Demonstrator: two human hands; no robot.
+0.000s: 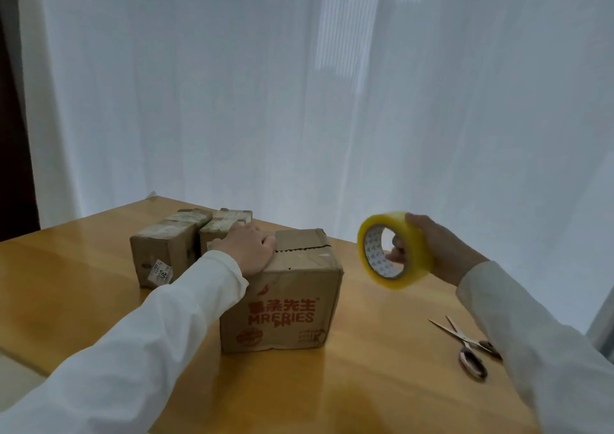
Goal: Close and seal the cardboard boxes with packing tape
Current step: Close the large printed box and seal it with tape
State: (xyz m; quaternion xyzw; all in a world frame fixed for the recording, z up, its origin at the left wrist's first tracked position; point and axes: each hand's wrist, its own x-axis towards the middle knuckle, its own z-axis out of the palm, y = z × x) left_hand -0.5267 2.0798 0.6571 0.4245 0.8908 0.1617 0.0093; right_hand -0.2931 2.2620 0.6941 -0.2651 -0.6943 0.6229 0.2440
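A cardboard box with red print point(285, 300) stands in the middle of the wooden table point(66, 287), its top flaps down with a dark seam between them. My left hand point(249, 247) rests on the box's top left corner, fingers curled over the edge. My right hand point(435, 249) holds a yellow roll of packing tape point(392, 251) in the air to the right of the box, fingers through the core. Two smaller boxes, one on the left point(162, 247) and one behind my hand point(222, 226), stand behind and left, with tape across their tops.
A pair of scissors point(465, 344) lies open on the table at the right, near my right sleeve. A white curtain hangs behind the table's far edge. A dark door frame shows at the far left.
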